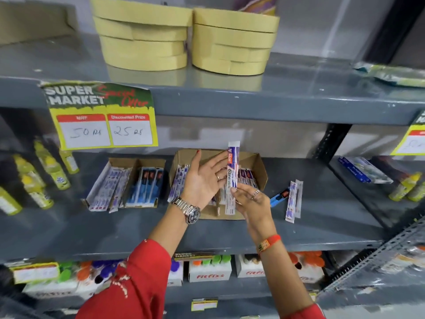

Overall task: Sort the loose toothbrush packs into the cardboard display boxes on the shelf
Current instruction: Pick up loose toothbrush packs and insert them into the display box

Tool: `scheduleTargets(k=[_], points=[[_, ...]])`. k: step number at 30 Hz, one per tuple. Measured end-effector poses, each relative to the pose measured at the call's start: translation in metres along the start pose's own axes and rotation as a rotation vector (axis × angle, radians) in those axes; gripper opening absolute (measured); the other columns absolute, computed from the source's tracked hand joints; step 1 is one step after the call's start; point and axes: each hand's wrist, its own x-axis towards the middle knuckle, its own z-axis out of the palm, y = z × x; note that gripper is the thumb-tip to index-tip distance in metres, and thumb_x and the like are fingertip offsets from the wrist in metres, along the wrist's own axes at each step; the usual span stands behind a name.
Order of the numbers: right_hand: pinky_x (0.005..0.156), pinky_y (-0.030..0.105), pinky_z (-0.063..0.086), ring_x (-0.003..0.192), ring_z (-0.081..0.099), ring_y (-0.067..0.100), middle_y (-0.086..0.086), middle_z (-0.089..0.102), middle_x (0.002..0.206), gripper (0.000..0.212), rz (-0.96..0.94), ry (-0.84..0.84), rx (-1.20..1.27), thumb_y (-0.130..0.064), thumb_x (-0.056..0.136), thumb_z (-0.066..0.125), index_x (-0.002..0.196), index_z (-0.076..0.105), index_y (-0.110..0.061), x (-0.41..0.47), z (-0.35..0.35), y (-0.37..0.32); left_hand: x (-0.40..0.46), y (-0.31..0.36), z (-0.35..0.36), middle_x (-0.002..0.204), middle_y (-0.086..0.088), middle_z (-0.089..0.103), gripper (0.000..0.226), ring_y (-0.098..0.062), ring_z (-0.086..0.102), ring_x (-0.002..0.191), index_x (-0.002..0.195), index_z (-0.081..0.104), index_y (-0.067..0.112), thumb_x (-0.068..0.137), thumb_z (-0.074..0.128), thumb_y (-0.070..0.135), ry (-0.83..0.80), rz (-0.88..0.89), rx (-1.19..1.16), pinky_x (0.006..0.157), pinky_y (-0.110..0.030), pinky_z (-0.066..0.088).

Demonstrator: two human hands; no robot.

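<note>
Right hand [251, 201] pinches the lower part of a toothbrush pack [231, 178] between thumb and fingertips, holding it upright over the right-hand cardboard display box [255, 166]. Her left hand [202, 180] is spread flat and open, palm against the pack's side, gripping nothing; a steel wristwatch [188, 210] sits on that wrist. Two display boxes stand on the grey shelf [322, 203]: this one and a divided one [128, 183] to its left, both holding packs. Just right of the box lie three loose packs [291, 200], one blue, two white, partly overlapping. How many packs fill the right box I can't count, as both hands cover them
</note>
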Motion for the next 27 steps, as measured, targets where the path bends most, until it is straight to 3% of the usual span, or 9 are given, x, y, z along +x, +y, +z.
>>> scheduleTargets(k=[3,6,8,10,12,14,18,20,27], points=[[0.069,0.027,0.05,0.072,0.064,0.011,-0.005,0.072,0.071,0.014,0.015,0.003,0.003,-0.002,0.082,0.066,0.079,0.067,-0.016,0.001,-0.001,0.003,-0.002,-0.004,-0.001,0.127,-0.005,0.052,0.057,-0.018,0.049,0.116,0.118,0.051,0.014,0.08,0.034,0.053,0.067,-0.019,0.136,0.1,-0.036,0.037],[0.069,0.026,0.051,0.076,0.063,0.013,0.003,0.068,0.082,0.013,0.061,0.051,-0.025,-0.002,0.083,0.065,0.081,0.065,-0.015,0.012,-0.009,0.009,-0.01,-0.024,-0.007,0.143,0.003,0.032,0.051,-0.012,0.032,0.128,0.133,0.035,0.019,0.088,0.041,0.041,0.197,0.001,0.671,0.11,-0.035,0.022],[0.064,0.023,0.051,0.073,0.063,0.015,0.007,0.068,0.081,0.011,0.074,0.155,-0.075,0.003,0.083,0.064,0.084,0.068,-0.007,0.03,-0.019,0.013,-0.023,-0.044,-0.02,0.143,0.011,0.025,0.059,0.002,0.024,0.126,0.139,0.026,0.02,0.088,0.045,0.041,0.23,0.084,1.006,0.107,-0.028,0.022],[0.069,0.027,0.051,0.079,0.063,0.022,0.016,0.069,0.089,0.015,0.077,0.28,-0.17,0.008,0.081,0.063,0.093,0.069,0.004,0.051,-0.03,0.018,-0.036,-0.065,-0.038,0.148,0.008,0.019,0.064,0.001,0.017,0.13,0.142,0.018,0.023,0.088,0.046,0.043,0.196,0.171,1.402,0.109,-0.031,0.019],[0.083,0.03,0.051,0.087,0.063,0.024,0.021,0.071,0.1,0.018,0.065,0.358,-0.312,0.007,0.077,0.066,0.094,0.07,0.003,0.07,-0.04,0.022,-0.048,-0.086,-0.051,0.152,0.003,0.001,0.067,-0.011,0.001,0.139,0.141,0.004,0.025,0.089,0.039,0.048,0.079,0.206,1.766,0.113,-0.039,-0.001],[0.093,0.031,0.049,0.092,0.064,0.026,0.021,0.072,0.102,0.016,0.062,0.385,-0.459,0.002,0.076,0.069,0.092,0.072,0.003,0.087,-0.045,0.025,-0.054,-0.1,-0.058,0.15,0.004,-0.013,0.069,-0.014,-0.013,0.139,0.14,-0.007,0.026,0.088,0.028,0.055,-0.031,0.209,1.978,0.109,-0.04,-0.02],[0.083,0.031,0.052,0.099,0.065,0.033,0.02,0.072,0.104,0.019,0.105,0.438,-0.671,-0.008,0.081,0.063,0.096,0.071,-0.001,0.11,-0.049,0.028,-0.062,-0.117,-0.07,0.15,0.002,-0.019,0.073,-0.016,-0.025,0.135,0.143,-0.004,0.018,0.085,0.012,0.061,-0.051,0.118,2.194,0.104,-0.044,-0.028],[0.079,0.034,0.053,0.098,0.065,0.036,0.023,0.071,0.102,0.02,0.08,0.461,-0.77,-0.011,0.081,0.063,0.096,0.07,0.001,0.114,-0.048,0.029,-0.062,-0.121,-0.074,0.151,0.001,-0.014,0.074,-0.018,-0.022,0.136,0.143,0.001,0.018,0.085,0.01,0.062,-0.058,0.088,2.23,0.106,-0.048,-0.024],[0.064,0.035,0.05,0.085,0.066,0.041,0.027,0.071,0.089,0.019,0.007,0.456,-0.927,-0.014,0.077,0.064,0.082,0.071,0.002,0.107,-0.054,0.037,-0.063,-0.122,-0.073,0.152,-0.002,-0.005,0.074,-0.019,-0.014,0.138,0.14,-0.008,0.019,0.084,0.005,0.066,-0.058,0.063,2.291,0.108,-0.051,-0.02]])
